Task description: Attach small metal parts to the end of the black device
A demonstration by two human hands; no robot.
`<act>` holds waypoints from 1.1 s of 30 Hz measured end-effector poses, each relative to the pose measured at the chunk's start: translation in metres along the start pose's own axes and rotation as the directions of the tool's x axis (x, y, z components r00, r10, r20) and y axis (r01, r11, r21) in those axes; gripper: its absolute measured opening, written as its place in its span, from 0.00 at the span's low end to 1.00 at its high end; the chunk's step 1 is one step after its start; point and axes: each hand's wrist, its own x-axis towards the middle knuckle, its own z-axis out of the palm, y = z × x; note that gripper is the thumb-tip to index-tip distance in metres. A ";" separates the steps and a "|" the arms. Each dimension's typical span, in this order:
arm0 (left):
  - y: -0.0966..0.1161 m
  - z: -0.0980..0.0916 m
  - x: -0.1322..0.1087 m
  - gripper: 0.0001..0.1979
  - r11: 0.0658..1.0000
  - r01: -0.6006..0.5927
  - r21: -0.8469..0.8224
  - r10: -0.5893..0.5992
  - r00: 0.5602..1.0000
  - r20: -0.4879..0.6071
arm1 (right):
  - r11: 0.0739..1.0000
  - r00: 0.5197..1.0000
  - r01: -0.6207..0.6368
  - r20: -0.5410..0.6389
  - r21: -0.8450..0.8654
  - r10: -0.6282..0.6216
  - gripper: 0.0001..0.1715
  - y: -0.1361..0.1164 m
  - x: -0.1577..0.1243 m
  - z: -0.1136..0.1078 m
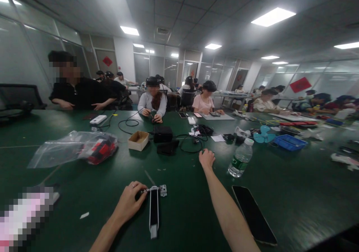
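On the green table (185, 207) lies a narrow black strip with a pale frame (154, 207), with a light grey block at its near end. A small silver metal piece with holes (163, 190) sits at its far end. My left hand (131, 199) is closed there, its thumb and fingers pinching a thin metal part beside the strip. My right hand (206, 158) reaches farther forward, low over the table, with its fingers bent down and together. Whatever its fingertips hold, if anything, is hidden. A water bottle (240, 160) stands to its right.
A black phone (254, 214) lies by my right forearm. Ahead are a small open cardboard box (138, 140), a black box (163, 134) and cables. A plastic bag with red and black contents (101, 149) lies left. Rightward are a blue fan (264, 134) and blue tray (290, 142). Several people sit opposite.
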 end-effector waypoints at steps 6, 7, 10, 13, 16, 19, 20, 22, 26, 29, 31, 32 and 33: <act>0.003 0.000 0.000 0.12 1.000 0.005 0.009 -0.005 1.000 -0.010 | 0.999 0.999 0.034 0.002 0.030 -0.034 0.15 0.004 0.004 0.004; 0.004 0.000 0.000 0.12 1.000 0.004 0.006 -0.004 1.000 -0.015 | 0.998 0.999 0.052 0.004 0.042 -0.053 0.15 0.005 0.002 0.003; 0.006 0.000 -0.001 0.12 1.000 -0.003 0.002 0.003 1.000 -0.024 | 0.986 0.991 0.132 0.016 0.099 -0.134 0.16 0.006 -0.006 0.000; 0.006 0.000 -0.001 0.12 1.000 0.001 0.002 -0.001 1.000 -0.029 | 0.955 0.970 0.229 0.035 0.186 -0.240 0.15 0.003 -0.021 -0.002; 0.005 0.001 -0.002 0.12 1.000 -0.008 0.009 0.008 0.999 -0.031 | 0.910 0.942 0.299 0.063 0.288 -0.329 0.14 -0.005 -0.049 -0.006; 0.005 0.002 -0.003 0.12 1.000 -0.012 0.024 0.012 0.999 -0.033 | 0.812 0.876 0.371 0.121 0.451 -0.467 0.12 -0.020 -0.088 -0.015; 0.006 0.001 -0.003 0.12 1.000 -0.009 0.027 0.009 0.999 -0.032 | 0.781 0.844 0.394 0.146 0.485 -0.517 0.11 -0.026 -0.102 -0.020; 0.007 0.001 -0.004 0.12 1.000 -0.004 0.028 0.005 1.000 -0.026 | 0.748 0.784 0.414 0.215 0.519 -0.583 0.10 -0.038 -0.129 -0.030; 0.011 -0.002 -0.006 0.12 1.000 -0.003 0.025 0.004 1.000 -0.021 | 0.683 0.649 0.452 0.314 0.573 -0.693 0.07 -0.060 -0.169 -0.050; 0.012 -0.003 -0.006 0.11 1.000 0.001 0.024 0.000 1.000 -0.023 | 0.658 0.573 0.481 0.360 0.579 -0.736 0.08 -0.068 -0.182 -0.059; 0.012 -0.002 -0.006 0.11 1.000 -0.002 0.017 0.002 1.000 -0.030 | 0.651 0.539 0.507 0.381 0.565 -0.751 0.09 -0.069 -0.184 -0.061; 0.012 -0.002 -0.006 0.11 1.000 -0.005 0.013 0.005 0.999 -0.035 | 0.645 0.526 0.519 0.386 0.560 -0.758 0.09 -0.069 -0.184 -0.062; 0.012 -0.002 -0.006 0.11 1.000 -0.009 0.009 0.009 0.999 -0.039 | 0.636 0.514 0.530 0.383 0.561 -0.767 0.09 -0.068 -0.184 -0.062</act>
